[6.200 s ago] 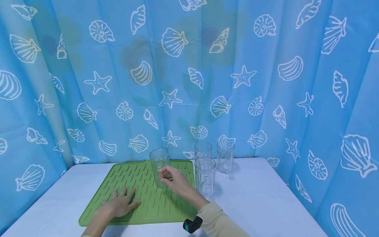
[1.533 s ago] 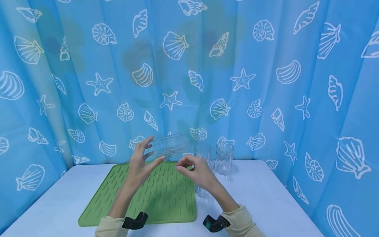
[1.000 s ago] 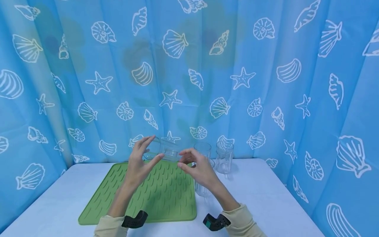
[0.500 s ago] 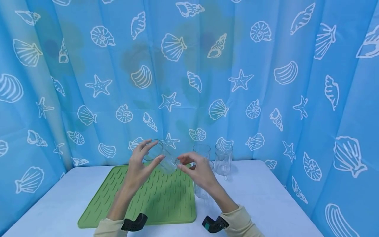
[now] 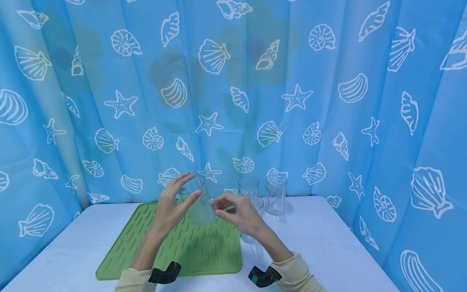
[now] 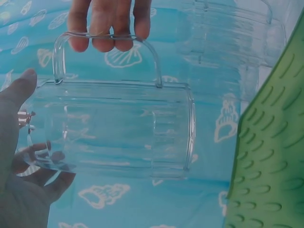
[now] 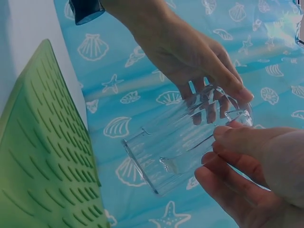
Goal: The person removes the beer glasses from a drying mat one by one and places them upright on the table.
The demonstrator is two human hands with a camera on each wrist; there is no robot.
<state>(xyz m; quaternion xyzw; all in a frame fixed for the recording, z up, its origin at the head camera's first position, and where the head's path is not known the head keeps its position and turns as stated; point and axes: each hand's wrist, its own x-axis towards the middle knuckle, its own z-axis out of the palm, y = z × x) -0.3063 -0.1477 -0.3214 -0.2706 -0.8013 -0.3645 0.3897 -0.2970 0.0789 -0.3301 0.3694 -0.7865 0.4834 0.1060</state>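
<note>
A clear glass mug (image 5: 202,211) is held in the air above the green mat (image 5: 175,255), tilted, its mouth up toward the left hand. My left hand (image 5: 171,205) holds it near the rim, with the thumb on one side and the fingers on the other, as the right wrist view also shows on the mug (image 7: 164,152). My right hand (image 5: 238,213) grips the handle. In the left wrist view, several right-hand fingers (image 6: 102,23) curl through that handle (image 6: 111,37).
To the right of the mat, other glass mugs stand on the white table (image 5: 310,243): one mug (image 5: 276,198) at the back right, one mug (image 5: 249,185) beside it, and a nearer mug (image 5: 248,236) partly behind the right hand. A blue shell-print curtain (image 5: 233,121) hangs behind.
Earlier the left hand lay on the mat while the right held the mug. Both hands then held it nearly sideways; since then its base has swung down, the right hand lowering slightly leftward.
</note>
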